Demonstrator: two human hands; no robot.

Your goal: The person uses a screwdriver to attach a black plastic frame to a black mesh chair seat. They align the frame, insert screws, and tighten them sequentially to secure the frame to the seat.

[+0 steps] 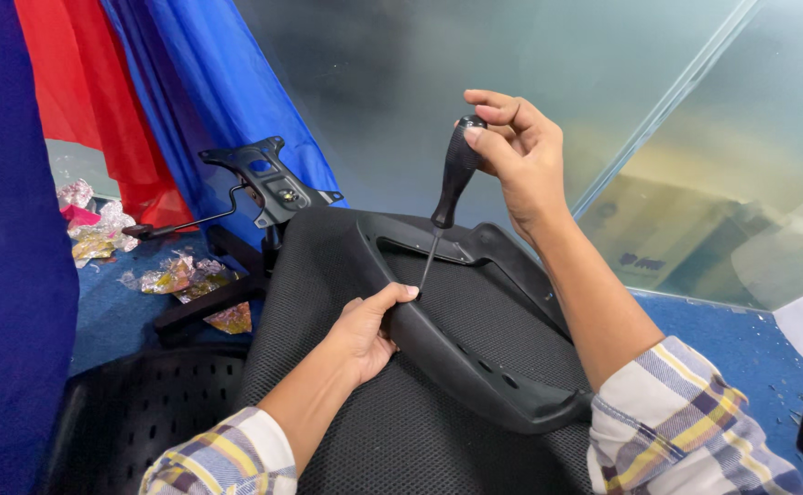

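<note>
**Screwdriver set into a chair backrest frame**

While the left hand clamps the black plastic backrest frame over the mesh back, the right hand closes around the screwdriver, tip down at the frame's inner edge. The frame looks stiff and light; the smooth handle could slip. Beyond, the chair base mechanism, foil scraps and blue cloth crowd the left; the glass wall closes off the right.

No packages, labels, signs or screens visible.
</note>
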